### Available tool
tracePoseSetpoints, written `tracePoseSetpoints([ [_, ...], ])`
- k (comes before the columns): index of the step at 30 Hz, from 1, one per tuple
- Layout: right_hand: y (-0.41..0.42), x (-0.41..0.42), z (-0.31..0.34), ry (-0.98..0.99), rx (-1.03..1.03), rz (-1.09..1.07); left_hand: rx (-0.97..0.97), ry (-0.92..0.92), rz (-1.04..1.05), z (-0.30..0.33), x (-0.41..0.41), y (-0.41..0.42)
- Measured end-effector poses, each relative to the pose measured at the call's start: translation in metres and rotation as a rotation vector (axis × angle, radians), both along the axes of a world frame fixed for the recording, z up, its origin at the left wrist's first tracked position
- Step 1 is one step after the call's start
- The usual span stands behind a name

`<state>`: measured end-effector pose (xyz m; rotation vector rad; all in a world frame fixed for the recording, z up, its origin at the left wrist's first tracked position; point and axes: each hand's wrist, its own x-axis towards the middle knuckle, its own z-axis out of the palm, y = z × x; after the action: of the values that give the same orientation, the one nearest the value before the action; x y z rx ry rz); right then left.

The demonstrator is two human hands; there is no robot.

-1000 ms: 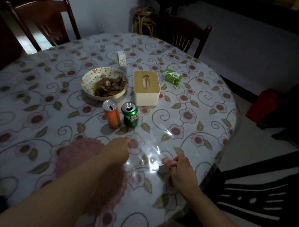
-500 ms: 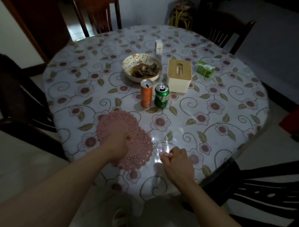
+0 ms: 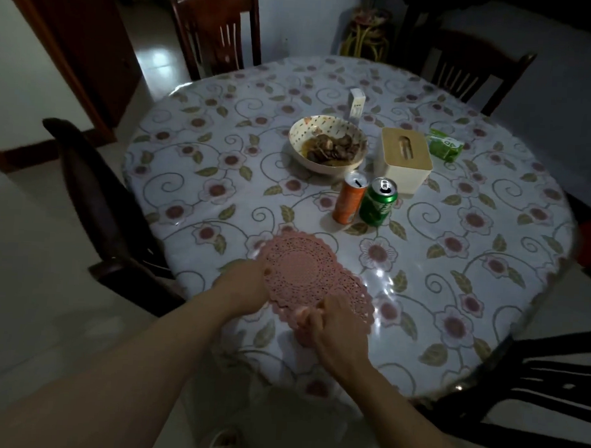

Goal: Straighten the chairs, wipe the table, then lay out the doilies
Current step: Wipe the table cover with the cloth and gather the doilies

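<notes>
Two pink doilies [image 3: 302, 271] lie overlapped at desk [image 3: 456, 231] near edge, left hand [image 3: 247, 282] pinching one rim, right hand [image 3: 330, 323] pinching near rim; likely thin, limp, tear-prone, so grip edges.

We reach both bare forearms forward, our left hand [image 3: 247, 282] and right hand [image 3: 330, 323] close together, fingers curled.

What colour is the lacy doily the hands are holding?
Pink, with a lacy pattern of little holes. The doily shows best in the head view.
</notes>
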<state>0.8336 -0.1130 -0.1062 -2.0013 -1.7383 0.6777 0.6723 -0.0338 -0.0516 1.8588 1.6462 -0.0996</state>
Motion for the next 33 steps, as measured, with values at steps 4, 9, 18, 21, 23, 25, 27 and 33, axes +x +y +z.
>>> tracePoseSetpoints([
  [4,0.001,-0.064,-0.011,-0.007,-0.017,0.061,-0.051,0.012,-0.038,-0.005,-0.057,0.015],
  [9,0.001,-0.075,-0.019,-0.105,-0.002,0.080,-0.035,0.004,-0.045,-0.013,-0.078,0.022],
  [18,-0.003,-0.057,-0.013,-0.111,-0.031,-0.019,-0.087,0.025,-0.109,-0.028,-0.057,0.005],
  [21,-0.004,-0.052,-0.012,-0.120,0.003,-0.017,-0.089,0.031,-0.137,-0.027,-0.046,-0.004],
  [23,-0.005,-0.048,-0.012,-0.115,0.012,-0.008,-0.077,0.031,-0.134,-0.025,-0.042,-0.006],
  [25,-0.006,-0.045,-0.012,-0.125,0.011,-0.013,-0.068,0.034,-0.132,-0.025,-0.040,-0.006],
  [27,-0.010,-0.039,-0.007,-0.147,0.018,-0.056,-0.064,0.033,-0.135,-0.024,-0.038,-0.007],
  [33,-0.028,0.003,-0.007,-0.251,0.071,-0.355,-0.088,0.016,-0.156,-0.036,-0.016,-0.013],
])
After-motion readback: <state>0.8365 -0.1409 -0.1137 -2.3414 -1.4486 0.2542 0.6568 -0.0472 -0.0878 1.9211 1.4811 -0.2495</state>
